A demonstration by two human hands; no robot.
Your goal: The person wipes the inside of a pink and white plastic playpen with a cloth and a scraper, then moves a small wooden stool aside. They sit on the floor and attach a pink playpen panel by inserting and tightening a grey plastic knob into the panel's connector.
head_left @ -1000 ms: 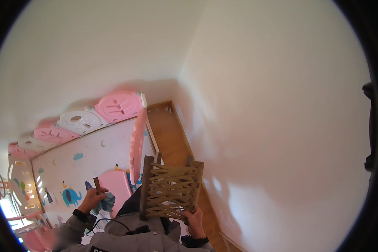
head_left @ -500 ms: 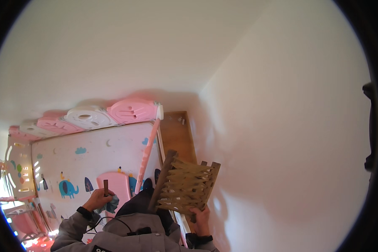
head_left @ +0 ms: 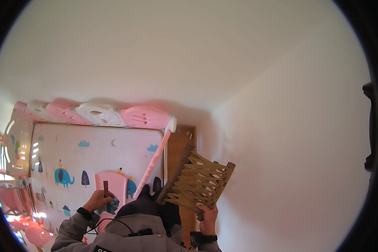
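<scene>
In my right hand [head_left: 209, 219] I am gripping the lower right corner of a wooden frame [head_left: 197, 178] laced with criss-crossed strips, and the frame is hanging tilted in front of me, partly over the bare wooden floor [head_left: 179, 145] beside the wall [head_left: 281, 176]. My left hand [head_left: 98, 201] is closing on a short brown strip [head_left: 106, 189], which is standing up from my fingers, and on a crumpled blue-grey cloth [head_left: 110, 206].

Since I am carrying the frame by one corner only, I am judging that its weight could be twisting my wrist, and the far bar could be swinging into the wall or the slanting pink panel [head_left: 155, 156]. If the frame is hinged, it could be folding on my fingers. The cloth could be slipping out too, because the strip is sharing the same grasp, and the loose black cable [head_left: 124, 224] across my front could be catching.

The frame is hiding its own far side and most of my right fingers. I am not making out whether its lower left end is touching my dark trousers [head_left: 140, 205]. Glare is washing out the far left, and the lower edge is cutting off my sleeves.
</scene>
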